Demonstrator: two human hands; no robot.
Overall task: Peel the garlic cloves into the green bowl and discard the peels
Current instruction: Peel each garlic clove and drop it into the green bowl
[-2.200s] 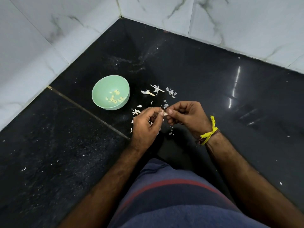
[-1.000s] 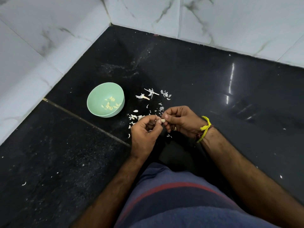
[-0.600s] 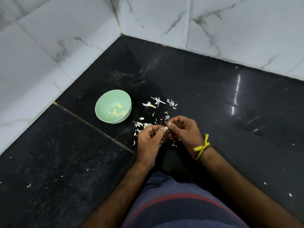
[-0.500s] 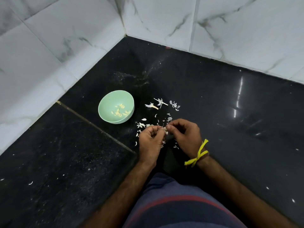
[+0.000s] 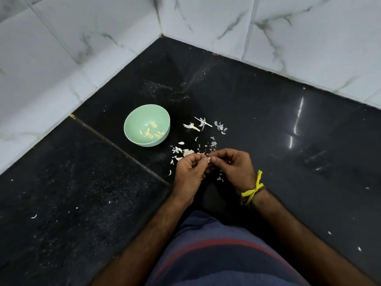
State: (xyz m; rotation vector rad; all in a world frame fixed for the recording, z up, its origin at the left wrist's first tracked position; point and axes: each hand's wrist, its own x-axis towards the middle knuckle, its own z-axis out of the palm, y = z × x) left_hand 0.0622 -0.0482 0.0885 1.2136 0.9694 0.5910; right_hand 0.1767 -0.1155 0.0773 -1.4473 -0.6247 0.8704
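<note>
Since the frame half a second before, I saw little shift: both hands had stayed together over the black floor (image 5: 268, 124), and only the view had moved a touch. The left hand (image 5: 188, 174) and the right hand (image 5: 234, 168) met fingertip to fingertip, each with its fingers curled and pinching one small pale garlic clove (image 5: 208, 159) between them, just above the floor. I could not tell how much skin was left on it. The green bowl (image 5: 132, 120) sat on the floor ahead and to the left of the hands, near but apart from them, with several peeled cloves (image 5: 151, 131) lying in its bottom. Loose white peels (image 5: 203, 122) lay scattered on the floor between the bowl and the hands and just beyond them. A yellow thread (image 5: 254, 189) was tied round the right wrist.
</note>
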